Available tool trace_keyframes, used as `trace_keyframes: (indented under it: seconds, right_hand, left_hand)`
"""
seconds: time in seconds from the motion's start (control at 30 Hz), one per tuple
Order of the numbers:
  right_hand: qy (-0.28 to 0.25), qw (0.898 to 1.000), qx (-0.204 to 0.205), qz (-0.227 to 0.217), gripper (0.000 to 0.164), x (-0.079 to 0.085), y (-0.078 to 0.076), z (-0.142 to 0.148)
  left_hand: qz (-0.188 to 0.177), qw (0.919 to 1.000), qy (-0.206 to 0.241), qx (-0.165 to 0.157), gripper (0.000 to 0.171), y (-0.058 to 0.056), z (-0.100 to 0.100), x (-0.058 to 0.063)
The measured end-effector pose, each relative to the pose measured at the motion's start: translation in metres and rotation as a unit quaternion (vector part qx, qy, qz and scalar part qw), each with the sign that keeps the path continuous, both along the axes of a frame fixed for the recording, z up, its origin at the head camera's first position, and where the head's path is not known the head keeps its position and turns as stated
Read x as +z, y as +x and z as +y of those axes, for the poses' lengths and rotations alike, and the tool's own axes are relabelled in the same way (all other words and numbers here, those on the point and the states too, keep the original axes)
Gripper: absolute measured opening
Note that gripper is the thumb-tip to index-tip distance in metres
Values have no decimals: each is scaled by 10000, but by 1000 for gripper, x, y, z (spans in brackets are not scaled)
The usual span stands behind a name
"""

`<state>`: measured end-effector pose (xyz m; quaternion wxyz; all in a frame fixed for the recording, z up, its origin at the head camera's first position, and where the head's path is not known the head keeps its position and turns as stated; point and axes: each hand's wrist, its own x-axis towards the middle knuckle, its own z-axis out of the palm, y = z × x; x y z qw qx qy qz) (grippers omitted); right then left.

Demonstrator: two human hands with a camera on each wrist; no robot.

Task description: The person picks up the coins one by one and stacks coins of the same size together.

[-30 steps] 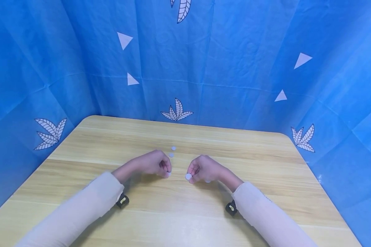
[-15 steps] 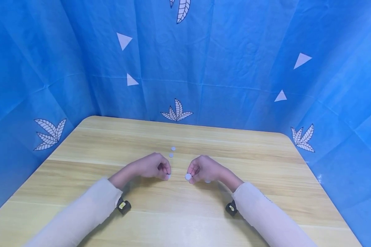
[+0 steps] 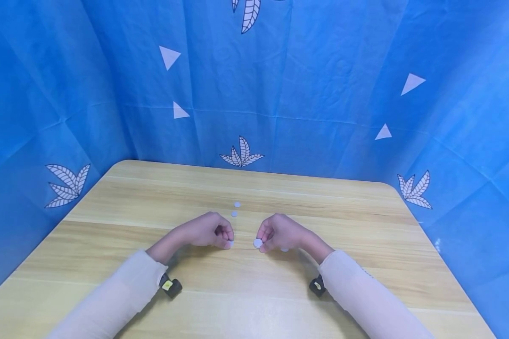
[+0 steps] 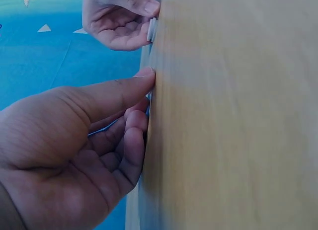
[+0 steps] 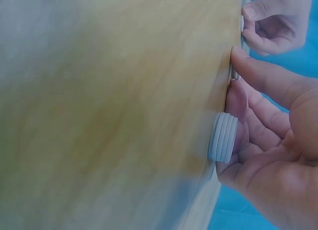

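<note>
My left hand (image 3: pixel 208 230) pinches a small silver-grey coin (image 3: pixel 231 244) at the tabletop, left of centre. In the left wrist view its thumb and fingers hide that coin. My right hand (image 3: pixel 282 230) holds thumb and fingertips on the edges of another pale coin (image 3: pixel 258 243), which looks like a short pile of coins in the left wrist view. A stack of several coins (image 5: pixel 223 137) stands on the table beside the curled fingers of the right hand. In the head view that stack is mostly behind the hand. A gap separates the two hands.
Two loose coins, one farther back (image 3: pixel 237 205) and one nearer (image 3: pixel 234 213), lie flat beyond the hands. Everything sits on a wood-grain table (image 3: pixel 254 301). A blue printed curtain (image 3: pixel 314 84) encloses the table's back and sides.
My left hand has come slightly towards me, its forearm shifting a little to the right, with the coin still pinched. The right hand and the loose coins stay where they were.
</note>
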<state>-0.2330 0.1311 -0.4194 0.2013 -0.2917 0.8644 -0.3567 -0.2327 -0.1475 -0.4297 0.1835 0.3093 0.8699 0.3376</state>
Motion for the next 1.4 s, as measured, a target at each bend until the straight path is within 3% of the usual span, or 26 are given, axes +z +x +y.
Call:
trace_keyframes:
  seconds: [0.43,0.97,1.4]
  right_hand:
    - [7,10000,51,-79,23,-1,-3,3]
    - [-30,9990,302,-327,24,4,-8,6]
    - [-148,9978,622,154,20,19,-22,-6]
  left_hand:
    - [95,9999,-3,75,10,-3,-2,-6]
    - [58,9999,99,109,10,0,-2,-3]
    - [14,9999,121,58,10,0,-2,-2]
